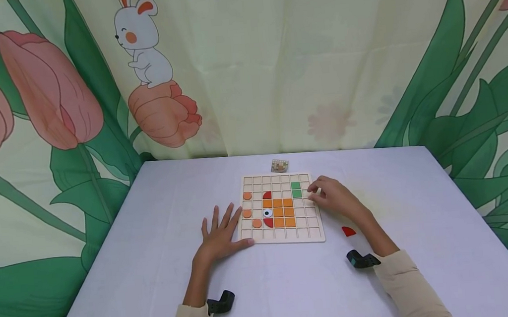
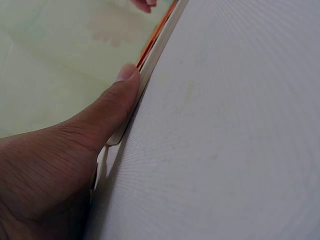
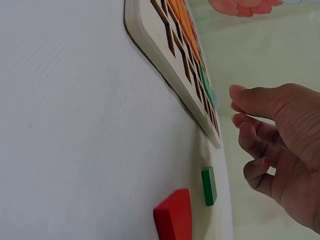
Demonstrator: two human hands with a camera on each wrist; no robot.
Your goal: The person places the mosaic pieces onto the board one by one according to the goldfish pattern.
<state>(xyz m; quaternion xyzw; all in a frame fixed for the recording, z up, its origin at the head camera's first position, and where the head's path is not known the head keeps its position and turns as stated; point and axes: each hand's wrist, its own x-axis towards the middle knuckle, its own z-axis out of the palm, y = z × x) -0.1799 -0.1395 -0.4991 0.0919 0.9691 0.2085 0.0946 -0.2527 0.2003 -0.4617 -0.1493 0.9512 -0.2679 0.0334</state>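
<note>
A wooden grid board [image 1: 309, 230] lies on the table, holding orange squares [image 1: 278, 213], two green squares [image 1: 295, 186], red curved pieces [image 1: 267, 195], an eye tile [image 1: 267, 212] and orange discs [image 1: 247, 196]. My left hand [image 1: 219, 242] is spread at the board's lower left corner; its thumb [image 2: 120, 95] rests on the near edge. Over the right edge, near the green squares, hovers my right hand [image 1: 335, 197]. Its fingers are loosely bent, and no piece shows between them. Below it in the right wrist view lie a loose green block [image 3: 209, 186] and a red curved piece [image 3: 176, 215].
A small patterned card [image 1: 279, 165] sits behind the board. White cloth [image 1: 152, 226] covers the table, and a printed curtain [image 1: 248, 79] hangs behind it. Each wrist wears a black camera; the right one [image 1: 361, 259] is near the loose red piece.
</note>
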